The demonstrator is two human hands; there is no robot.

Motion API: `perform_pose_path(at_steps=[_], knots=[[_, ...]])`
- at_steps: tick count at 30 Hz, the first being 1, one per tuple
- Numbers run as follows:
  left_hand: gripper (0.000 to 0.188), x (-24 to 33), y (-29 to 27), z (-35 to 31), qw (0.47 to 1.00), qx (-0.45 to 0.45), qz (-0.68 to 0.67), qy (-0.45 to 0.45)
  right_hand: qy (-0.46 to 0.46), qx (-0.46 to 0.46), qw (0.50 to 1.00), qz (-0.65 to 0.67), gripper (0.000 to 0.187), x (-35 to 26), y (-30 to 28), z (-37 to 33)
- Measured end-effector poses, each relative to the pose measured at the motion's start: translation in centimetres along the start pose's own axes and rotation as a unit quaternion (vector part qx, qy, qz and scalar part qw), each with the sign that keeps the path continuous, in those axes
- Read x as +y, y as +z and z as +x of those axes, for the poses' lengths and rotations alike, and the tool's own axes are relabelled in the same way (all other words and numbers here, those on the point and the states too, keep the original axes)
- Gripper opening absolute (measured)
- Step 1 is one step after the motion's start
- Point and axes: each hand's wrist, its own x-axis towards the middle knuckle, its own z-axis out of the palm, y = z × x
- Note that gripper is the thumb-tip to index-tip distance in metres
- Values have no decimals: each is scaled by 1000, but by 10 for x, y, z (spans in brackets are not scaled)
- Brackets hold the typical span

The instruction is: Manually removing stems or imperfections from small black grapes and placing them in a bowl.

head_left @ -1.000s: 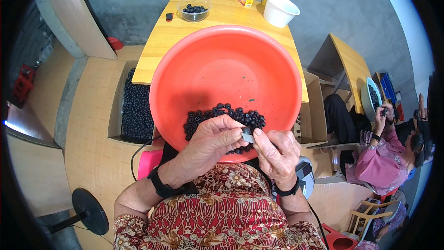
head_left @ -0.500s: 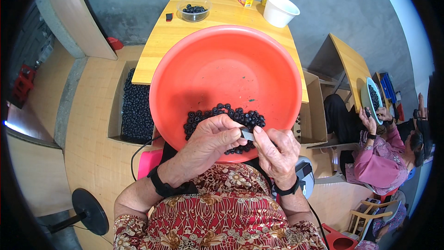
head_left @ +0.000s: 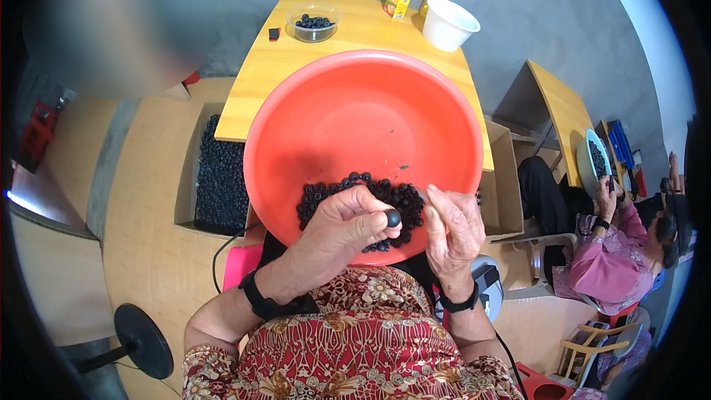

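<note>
My left hand (head_left: 348, 224) pinches a small, round black rubber-like piece (head_left: 392, 218) between thumb and forefinger, above the near part of a large red-orange basin (head_left: 363, 115). Just to the right, my right hand (head_left: 453, 231) is closed in a pinch. A sliver of a small metal blade (head_left: 424, 196) shows at its fingertips; the rest is hidden. Beneath both hands a pile of similar black pieces (head_left: 354, 178) lies against the basin's near side. A few dark scraps are on the basin floor.
The basin rests partly on a wooden table (head_left: 248, 104) bearing a clear bowl (head_left: 313, 24), a yellow drink carton (head_left: 398, 1) and a white tub (head_left: 450, 24). Boxes flank it; the left box (head_left: 221, 178) holds black pieces. A co-worker (head_left: 611, 252) sits at right. A blur covers the upper left.
My right hand has drawn slightly away to the right from the black piece, and the blade has turned nearly edge-on. The co-worker's hands have shifted; a blur has appeared at the upper left.
</note>
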Motion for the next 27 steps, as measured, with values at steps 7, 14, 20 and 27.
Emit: perform_pose_path(at_steps=[7,14,20,27], knots=[[8,-7,-1,1,996,19,-85,-34,56,-29,990,124,46,-30,-3,10],[8,-7,-9,-2,995,13,-91,-33,-34,-63,997,36,44,-29,8,9],[9,6,-2,-6,997,63,4,-39,-10,-112,994,2,41,-33,11,14],[10,108,-8,-54,907,254,276,194,29,-94,994,37,30,-22,3,0]])
